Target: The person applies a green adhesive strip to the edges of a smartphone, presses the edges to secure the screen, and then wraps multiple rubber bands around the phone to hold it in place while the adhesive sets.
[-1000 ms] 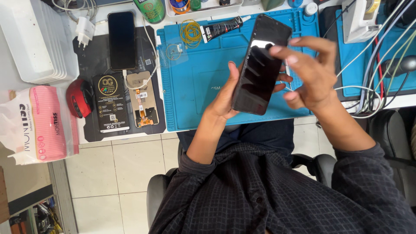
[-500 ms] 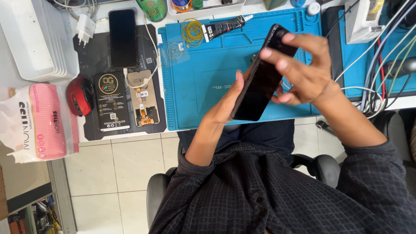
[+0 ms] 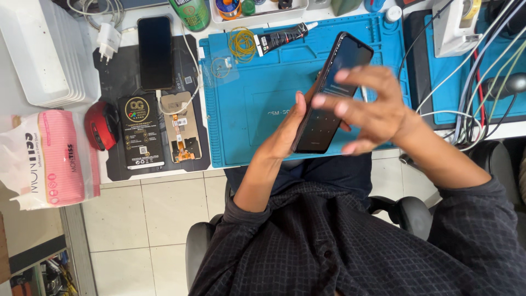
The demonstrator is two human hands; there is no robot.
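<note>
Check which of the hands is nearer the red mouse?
Left. The left hand holds the phone, closer to the red mouse; the right hand hovers beyond the phone.

Dark charcoal long-sleeved shirt (image 3: 350,246) with fine thin grid check, sleeves pushed up to below the elbows. Dark navy trousers (image 3: 329,172) visible at lap. Bare left hand (image 3: 287,131), bare right hand (image 3: 372,112), no rings or watch seen.

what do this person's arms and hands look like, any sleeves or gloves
Both hands are bare: no gloves, rings or watch show on the left hand or the right hand. The person wears a dark shirt with a fine, pale grid check. Its sleeves are pushed up, so both forearms are uncovered. The right hand's fingers are blurred, so finer detail there cannot be told.
</note>
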